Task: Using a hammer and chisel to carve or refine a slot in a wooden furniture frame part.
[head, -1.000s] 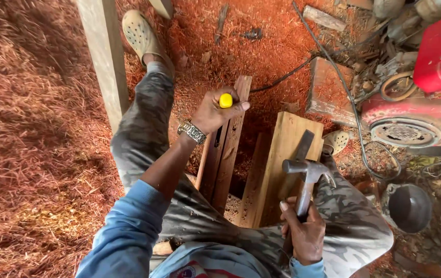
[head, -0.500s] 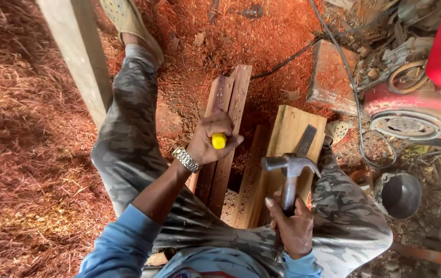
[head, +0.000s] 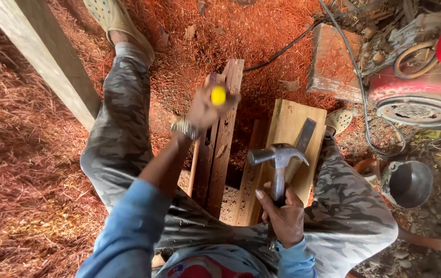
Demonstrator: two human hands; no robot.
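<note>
steel hammer [head: 278,154] gripped in right hand [head: 282,219]; left hand [head: 207,105] clutches yellow-capped tool [head: 218,96] above dark plank [head: 220,149].

left hand [head: 206,105] motion-blurred; held tool [head: 218,96] seen only as yellow butt, rest hidden in fist. hammer [head: 278,157] handle end covered by right hand [head: 283,216]. dark planks [head: 219,139] lower ends hidden behind leg. post [head: 45,51] cut off at top-left edge. red machine [head: 426,77] cut off at right and top edges. shoe [head: 112,18] cropped at top.
</note>
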